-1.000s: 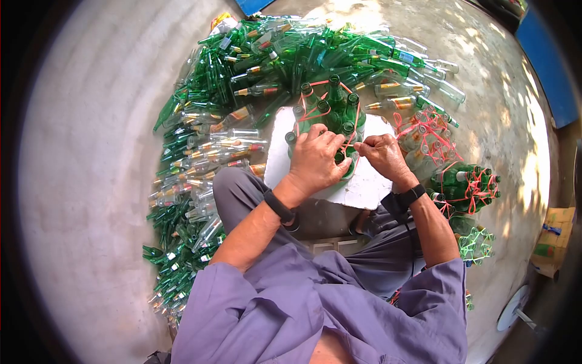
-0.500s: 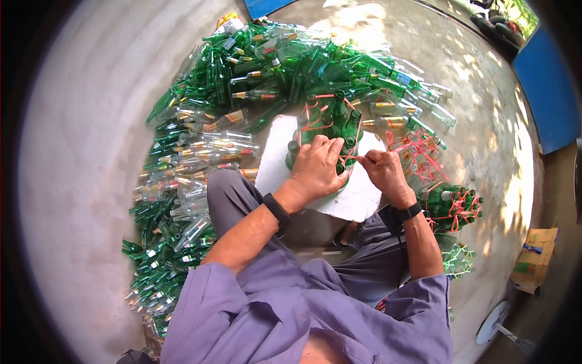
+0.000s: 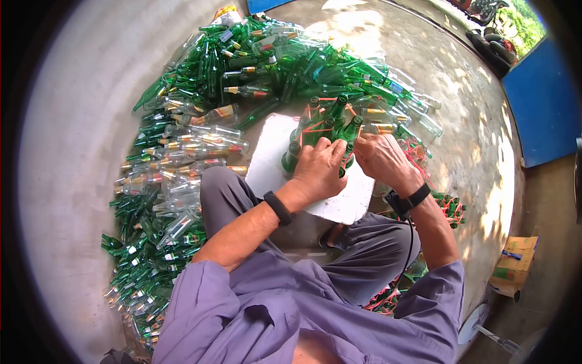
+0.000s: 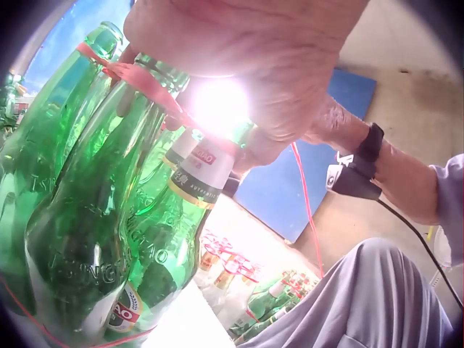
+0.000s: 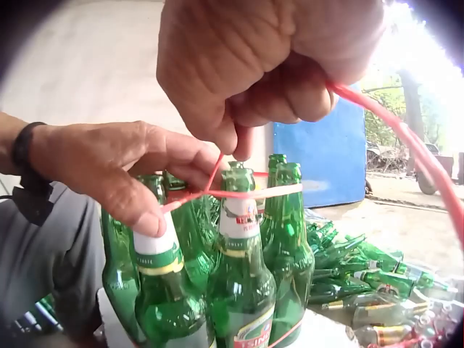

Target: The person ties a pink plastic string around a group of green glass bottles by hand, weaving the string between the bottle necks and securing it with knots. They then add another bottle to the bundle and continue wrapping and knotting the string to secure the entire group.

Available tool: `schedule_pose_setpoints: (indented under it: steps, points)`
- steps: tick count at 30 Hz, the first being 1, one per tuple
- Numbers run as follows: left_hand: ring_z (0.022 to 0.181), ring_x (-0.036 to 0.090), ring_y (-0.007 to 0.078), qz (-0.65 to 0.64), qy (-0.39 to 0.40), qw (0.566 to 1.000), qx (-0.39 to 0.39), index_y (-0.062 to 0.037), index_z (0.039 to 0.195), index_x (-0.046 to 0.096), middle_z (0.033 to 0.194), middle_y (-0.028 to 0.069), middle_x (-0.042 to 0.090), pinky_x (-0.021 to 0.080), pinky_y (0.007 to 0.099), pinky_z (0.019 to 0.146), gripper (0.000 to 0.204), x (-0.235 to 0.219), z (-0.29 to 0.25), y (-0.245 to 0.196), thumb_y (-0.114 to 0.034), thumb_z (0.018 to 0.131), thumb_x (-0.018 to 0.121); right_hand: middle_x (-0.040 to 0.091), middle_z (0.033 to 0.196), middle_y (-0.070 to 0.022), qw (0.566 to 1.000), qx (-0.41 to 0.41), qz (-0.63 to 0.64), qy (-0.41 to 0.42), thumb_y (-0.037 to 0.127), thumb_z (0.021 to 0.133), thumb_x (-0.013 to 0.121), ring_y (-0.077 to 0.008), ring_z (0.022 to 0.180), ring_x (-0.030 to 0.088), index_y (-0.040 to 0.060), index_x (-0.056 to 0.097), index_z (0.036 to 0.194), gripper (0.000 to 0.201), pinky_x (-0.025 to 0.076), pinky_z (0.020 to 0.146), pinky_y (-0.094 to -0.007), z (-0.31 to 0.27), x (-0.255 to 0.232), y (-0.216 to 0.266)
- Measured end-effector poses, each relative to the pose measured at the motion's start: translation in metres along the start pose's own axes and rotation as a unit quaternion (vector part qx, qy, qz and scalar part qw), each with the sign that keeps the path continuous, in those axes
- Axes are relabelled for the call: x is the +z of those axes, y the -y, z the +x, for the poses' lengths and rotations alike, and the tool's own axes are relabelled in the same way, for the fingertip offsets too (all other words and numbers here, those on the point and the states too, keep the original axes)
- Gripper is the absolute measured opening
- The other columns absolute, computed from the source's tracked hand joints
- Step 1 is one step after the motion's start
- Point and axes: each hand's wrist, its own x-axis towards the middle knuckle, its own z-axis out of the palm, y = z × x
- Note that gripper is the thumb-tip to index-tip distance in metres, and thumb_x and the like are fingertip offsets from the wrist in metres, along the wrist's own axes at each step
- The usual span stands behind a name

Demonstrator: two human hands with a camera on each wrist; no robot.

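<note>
Several green bottles [image 3: 292, 156] [image 5: 243, 283] stand upright in a cluster on a white board [image 3: 267, 145], with red plastic string [image 4: 145, 81] [image 5: 250, 193] running round their necks. My left hand [image 3: 318, 170] [image 5: 119, 163] lies over the near bottle necks, its thumb pressed on a bottle neck beside the string. To its right, my right hand [image 3: 385, 159] [image 5: 268, 65] has its fingers curled and pinches a strand that rises from the necks in the right wrist view. Another length of string trails from that hand.
Loose green and clear bottles [image 3: 212, 73] lie piled beyond and left of the board. Bundles tied with red string [image 3: 451, 209] stand at the right. A blue panel [image 3: 539, 103], a cardboard box [image 3: 514, 264] and a round-based stand [image 3: 473, 324] are farther right.
My right hand has turned over and moved up close beside my left, its fingers more curled. My left hand stays on the bottle necks. The head view has shifted.
</note>
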Motion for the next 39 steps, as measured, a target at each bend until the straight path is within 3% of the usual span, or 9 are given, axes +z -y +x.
schedule_pose_setpoints:
  steps: [9,14,21,23,27,30,31,35,39]
  points:
    - [0.11,0.057,0.0275,-0.02,-0.022,1.0,0.004,-0.0003,0.131,0.046,0.105,0.0106,0.064,0.049,0.0411,0.085,0.073,-0.003,0.0,0.001,-0.024,0.07,0.079,0.059,0.067,-0.014,0.999,-0.027,0.026,0.035,0.011,0.078,0.068,-0.0368,0.065,0.06,0.0034,0.059,0.07,0.014,0.047,0.061,-0.047,0.046,0.012,-0.028]
    - [0.111,0.059,0.0297,-0.028,-0.061,0.998,0.013,0.0051,0.131,0.046,0.107,0.0145,0.066,0.053,0.0398,0.089,0.074,-0.001,-0.001,0.001,-0.023,0.07,0.079,0.065,0.068,-0.0173,0.993,0.069,0.069,0.063,0.011,0.069,0.073,-0.0373,0.066,0.065,0.0039,0.07,0.072,0.008,0.05,0.061,-0.0445,0.057,0.027,-0.037]
    - [0.112,0.06,0.0294,-0.026,-0.108,0.993,0.032,0.0034,0.113,0.061,0.11,0.0136,0.067,0.053,0.0391,0.092,0.053,0.001,-0.002,0.003,-0.024,0.071,0.077,0.065,0.069,-0.0238,0.957,0.251,0.146,0.022,0.019,0.076,0.075,-0.0379,0.065,0.066,0.0004,0.073,0.075,0.018,0.052,0.063,-0.0448,0.029,0.028,-0.034]
    - [0.113,0.059,0.029,-0.032,-0.097,0.994,0.035,0.0013,0.11,0.063,0.109,0.0122,0.068,0.053,0.039,0.092,0.049,0.001,-0.002,0.004,-0.025,0.071,0.077,0.065,0.065,-0.0208,0.939,0.29,0.185,-0.001,0.023,0.078,0.078,-0.0274,0.057,0.064,-0.0029,0.072,0.077,0.026,0.049,0.058,-0.0407,0.016,0.032,-0.032]
    - [0.115,0.058,0.028,-0.022,-0.084,0.996,0.035,-0.0042,0.105,0.064,0.105,0.0093,0.068,0.052,0.0391,0.092,0.042,0.0,-0.002,0.002,-0.028,0.072,0.075,0.058,0.056,-0.0042,0.882,0.361,0.291,-0.083,0.021,0.082,0.077,-0.0106,0.05,0.05,-0.0038,0.07,0.073,0.027,0.04,0.049,-0.033,-0.009,0.067,-0.038]
    - [0.116,0.058,0.0275,-0.019,-0.079,0.996,0.035,-0.0052,0.104,0.065,0.104,0.009,0.068,0.052,0.0392,0.093,0.041,-0.001,-0.003,0.003,-0.029,0.072,0.074,0.047,0.056,0.0068,0.736,0.405,0.529,-0.122,0.02,0.091,0.071,-0.0028,0.047,0.037,0.0006,0.07,0.08,0.023,0.025,0.044,-0.0245,-0.019,0.079,-0.028]
    - [0.116,0.058,0.0274,-0.021,-0.076,0.996,0.038,-0.0052,0.103,0.066,0.104,0.009,0.068,0.052,0.0393,0.093,0.04,-0.001,-0.004,0.003,-0.029,0.072,0.074,0.047,0.056,0.0068,0.735,0.404,0.53,-0.124,0.02,0.091,0.071,-0.0028,0.047,0.037,0.0006,0.07,0.08,0.023,0.025,0.044,-0.0245,-0.022,0.081,-0.027]
    - [0.117,0.058,0.0274,-0.01,-0.089,0.995,0.048,-0.0055,0.103,0.068,0.105,0.0084,0.069,0.053,0.0394,0.092,0.041,0.004,-0.005,0.006,-0.03,0.071,0.073,0.041,0.058,0.0104,0.588,0.409,0.684,-0.137,0.018,0.094,0.069,-0.0013,0.045,0.032,0.0043,0.066,0.09,0.015,0.022,0.041,-0.0213,-0.034,0.097,-0.024]
    - [0.118,0.058,0.0277,-0.008,-0.064,0.997,0.044,-0.0061,0.104,0.069,0.106,0.0075,0.07,0.054,0.0397,0.092,0.042,0.0,-0.006,0.007,-0.031,0.071,0.073,0.042,0.058,0.0104,0.572,0.4,0.7,-0.15,0.017,0.095,0.067,-0.0011,0.044,0.033,0.0019,0.069,0.103,0.017,0.024,0.041,-0.0206,-0.042,0.102,-0.017]
